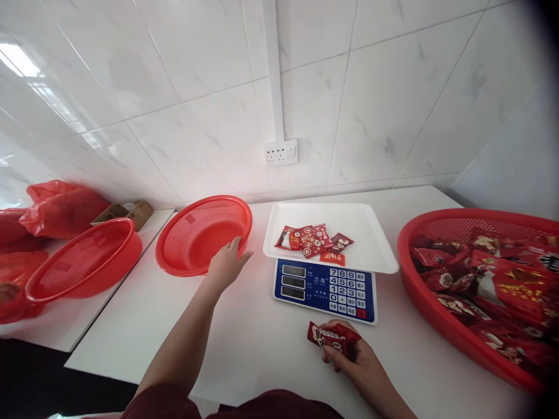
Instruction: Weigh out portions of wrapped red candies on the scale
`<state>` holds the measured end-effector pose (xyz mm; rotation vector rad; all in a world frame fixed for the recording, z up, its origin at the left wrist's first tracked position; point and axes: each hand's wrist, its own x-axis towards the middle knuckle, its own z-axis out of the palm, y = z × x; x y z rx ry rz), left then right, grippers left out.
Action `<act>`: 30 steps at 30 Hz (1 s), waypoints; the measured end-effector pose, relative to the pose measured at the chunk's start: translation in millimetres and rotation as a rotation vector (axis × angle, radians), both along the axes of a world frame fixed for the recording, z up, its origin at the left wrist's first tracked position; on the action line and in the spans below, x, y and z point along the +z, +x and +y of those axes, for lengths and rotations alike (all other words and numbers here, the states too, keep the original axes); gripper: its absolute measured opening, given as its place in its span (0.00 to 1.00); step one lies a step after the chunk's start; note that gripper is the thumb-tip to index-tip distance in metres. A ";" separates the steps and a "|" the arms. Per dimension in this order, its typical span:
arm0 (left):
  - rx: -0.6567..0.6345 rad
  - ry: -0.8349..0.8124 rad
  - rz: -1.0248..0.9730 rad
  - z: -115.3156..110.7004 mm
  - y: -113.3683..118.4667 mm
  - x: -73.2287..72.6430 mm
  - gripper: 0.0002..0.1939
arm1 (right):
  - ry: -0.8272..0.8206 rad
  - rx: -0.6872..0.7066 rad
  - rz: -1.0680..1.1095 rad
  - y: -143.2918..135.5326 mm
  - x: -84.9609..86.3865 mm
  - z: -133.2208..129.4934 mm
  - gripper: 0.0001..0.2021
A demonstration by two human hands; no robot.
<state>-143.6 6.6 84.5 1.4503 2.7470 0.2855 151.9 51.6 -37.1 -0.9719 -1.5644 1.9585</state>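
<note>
My left hand [227, 265] is at the near right rim of a red plastic basket [186, 269], fingers over the inner side and thumb outside, gripping the rim. No contents show in this basket. My right hand [349, 361] is closed around small dark red snack packets [321, 336], held above the table in front of a scale. The blue and white digital scale [323, 294] has a white tray [367, 233] on top. Several red snack packets [308, 240] lie together on the tray's left half.
On the right, a large red basket [406, 256] is filled with red snack packets [489, 279]. Another red basket [87, 291], red plastic bags [65, 209] and a cardboard box [140, 214] are at the left. A tiled wall with a socket [280, 152] rises behind the white table [244, 343].
</note>
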 end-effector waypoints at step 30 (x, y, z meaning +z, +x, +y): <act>-0.213 0.282 0.084 39.5 -16.7 60.9 0.17 | 0.007 -0.028 0.015 -4.5 11.0 -4.9 0.21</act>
